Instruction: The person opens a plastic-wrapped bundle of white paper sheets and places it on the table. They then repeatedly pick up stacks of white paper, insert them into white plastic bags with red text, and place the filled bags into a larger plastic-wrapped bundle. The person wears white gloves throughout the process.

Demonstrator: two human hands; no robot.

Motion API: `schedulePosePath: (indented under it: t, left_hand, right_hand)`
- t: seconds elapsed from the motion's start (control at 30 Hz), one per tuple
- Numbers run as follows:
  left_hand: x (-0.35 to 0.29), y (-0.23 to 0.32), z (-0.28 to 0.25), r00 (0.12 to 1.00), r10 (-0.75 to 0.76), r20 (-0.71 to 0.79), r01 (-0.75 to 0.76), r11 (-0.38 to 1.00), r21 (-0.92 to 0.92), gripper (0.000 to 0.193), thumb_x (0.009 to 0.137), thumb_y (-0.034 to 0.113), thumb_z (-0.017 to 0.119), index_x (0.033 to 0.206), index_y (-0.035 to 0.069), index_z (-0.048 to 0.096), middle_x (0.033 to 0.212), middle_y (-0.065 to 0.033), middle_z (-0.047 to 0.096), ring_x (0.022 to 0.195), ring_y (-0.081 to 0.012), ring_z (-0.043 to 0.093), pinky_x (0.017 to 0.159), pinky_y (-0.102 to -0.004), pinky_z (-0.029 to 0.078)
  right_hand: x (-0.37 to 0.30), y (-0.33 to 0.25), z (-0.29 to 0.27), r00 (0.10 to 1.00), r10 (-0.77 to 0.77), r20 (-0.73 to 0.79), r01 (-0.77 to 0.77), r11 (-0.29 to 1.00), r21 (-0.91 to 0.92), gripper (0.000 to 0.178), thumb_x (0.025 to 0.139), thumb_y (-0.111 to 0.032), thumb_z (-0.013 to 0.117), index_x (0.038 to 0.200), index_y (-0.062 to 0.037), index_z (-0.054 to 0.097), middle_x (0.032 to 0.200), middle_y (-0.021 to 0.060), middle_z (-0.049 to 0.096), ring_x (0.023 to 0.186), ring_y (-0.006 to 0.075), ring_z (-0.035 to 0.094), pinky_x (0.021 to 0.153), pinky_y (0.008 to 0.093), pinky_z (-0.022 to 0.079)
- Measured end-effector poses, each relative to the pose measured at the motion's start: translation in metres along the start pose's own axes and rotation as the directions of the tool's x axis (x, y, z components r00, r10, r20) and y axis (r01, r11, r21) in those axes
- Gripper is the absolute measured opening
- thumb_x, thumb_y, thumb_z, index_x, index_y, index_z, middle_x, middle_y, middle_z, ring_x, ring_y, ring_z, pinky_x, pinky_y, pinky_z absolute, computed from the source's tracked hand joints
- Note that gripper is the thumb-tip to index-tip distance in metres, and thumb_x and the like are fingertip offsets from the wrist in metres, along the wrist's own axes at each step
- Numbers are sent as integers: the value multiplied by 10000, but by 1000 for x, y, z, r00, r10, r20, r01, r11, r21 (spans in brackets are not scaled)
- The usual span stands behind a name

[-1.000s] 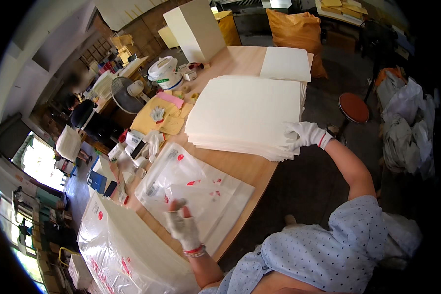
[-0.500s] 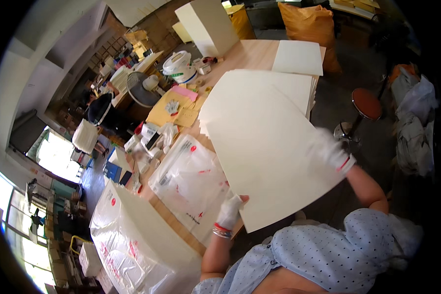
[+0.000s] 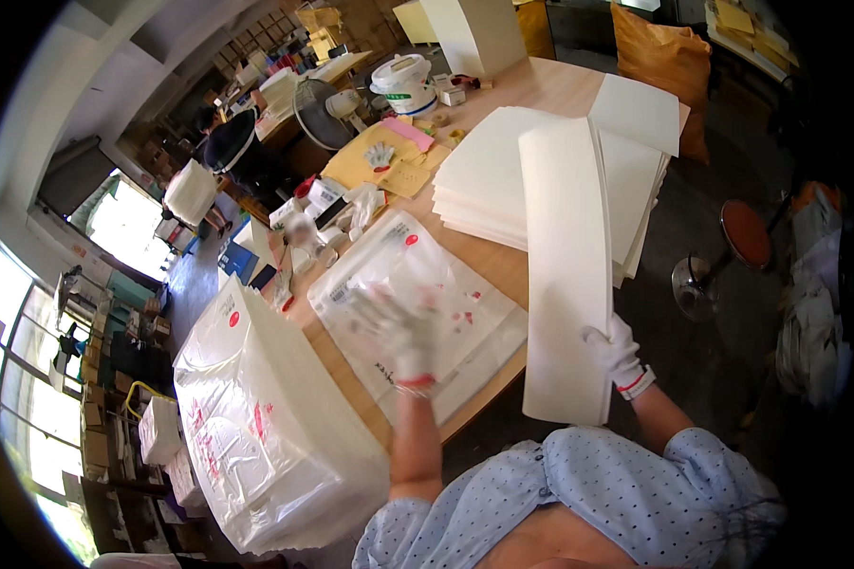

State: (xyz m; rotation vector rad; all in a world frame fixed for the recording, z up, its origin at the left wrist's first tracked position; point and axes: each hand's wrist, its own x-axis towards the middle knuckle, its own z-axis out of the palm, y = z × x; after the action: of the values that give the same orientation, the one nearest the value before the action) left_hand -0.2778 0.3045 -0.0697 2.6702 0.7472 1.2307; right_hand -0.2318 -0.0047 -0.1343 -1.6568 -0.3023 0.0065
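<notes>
My right hand (image 3: 619, 356), in a white glove, is closed on the near right edge of a large white sheet (image 3: 567, 275). The sheet stands curled upright, past the table's near edge at its lower end. My gloved left hand (image 3: 399, 332) is smeared by motion, with fingers spread over a flat clear plastic bag (image 3: 484, 308) with red print. It holds nothing that I can see, and whether it touches the bag I cannot tell. Behind the curled sheet lies a stack of white sheets (image 3: 484, 175).
A tall plastic-wrapped stack (image 3: 285, 427) stands at the left. Along the table's far side are a white bucket (image 3: 403, 85), a spare glove (image 3: 380, 155) and small clutter. A fan (image 3: 323, 114) stands beyond, a red stool (image 3: 745, 234) at the right. Someone works in the background.
My left hand has let go of the sheet and moved forward over the plastic bag. The sheet, spread flat before, is now curled upright in my right hand. The view has shifted.
</notes>
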Motion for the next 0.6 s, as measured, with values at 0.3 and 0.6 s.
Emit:
schedulePosePath:
  t: [0.3, 0.6]
  left_hand:
    - [70, -94, 27, 607, -8, 794, 744, -345, -572, 334, 947, 186, 495, 1237, 22, 523, 1021, -43, 626, 821, -143, 583, 760, -324, 505]
    - [-39, 56, 44, 907, 362, 215, -122, 715, -688, 374, 783, 144, 650, 1138, 83, 546, 838, -118, 619, 815, -263, 600, 697, -392, 485]
  right_hand:
    - [-23, -51, -18, 815, -388, 430, 574, 637, -514, 133, 798, -165, 548, 815, -85, 653, 852, 130, 640, 676, 307, 621, 594, 378, 506]
    - [79, 46, 112, 689, -74, 721, 620, 576, -533, 257, 778, -271, 604, 962, -92, 594, 853, 121, 637, 763, 331, 637, 645, 423, 507]
